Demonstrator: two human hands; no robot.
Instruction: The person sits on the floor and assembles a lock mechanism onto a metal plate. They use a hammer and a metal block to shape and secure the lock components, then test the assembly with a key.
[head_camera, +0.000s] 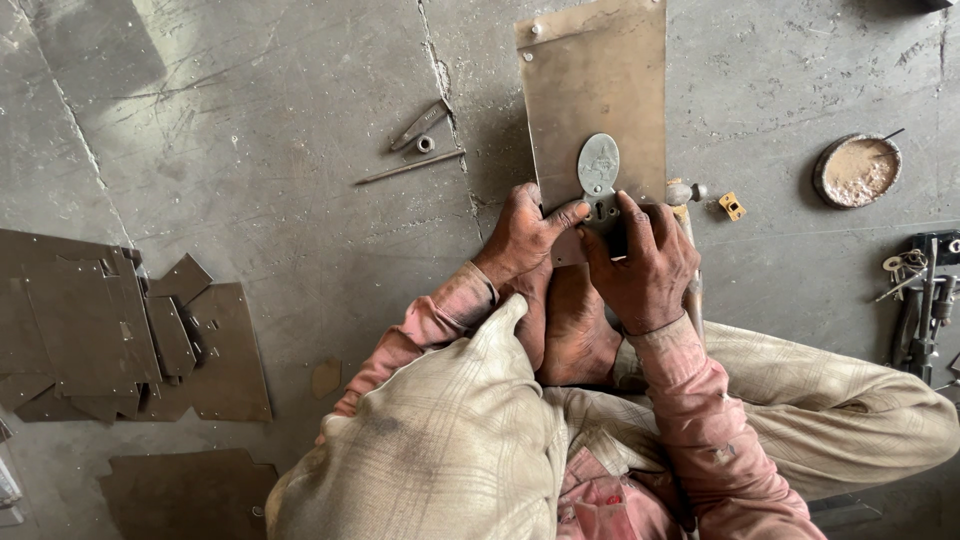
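Item: oval keyhole cover (599, 165), grey metal, lying on a tan sheet-metal plate (600, 90) at upper centre of the frame, the plate flat on the concrete floor (280, 200).

Left hand (522, 235): I see its thumb pressed to the cover's lower left edge, fingers curled narrow onto the plate's edge; it pins rather than encloses.

Right hand (645, 260): its grip is closed over a dark lock part just below the cover; what sits under the fingers I cannot tell. A bare foot (580, 335) rests just beneath both hands.

Nearby: round knob (685, 192) and small yellow block (733, 206) right of the plate; thin rod (408, 167), flat strip (420, 124) and washer (425, 144) to its left; round dish of pale powder (857, 170) at upper right; hand tools (925, 300) at right edge; stack of cut brown plates (120, 330) at left.

Risks, as I judge them: the cover is held by one thumb only, so a slip would turn it off the keyhole. The plate's cut edges lie against bare fingers and close to the foot; a sideways shift could cut. Loose small parts could scatter if the plate is nudged.
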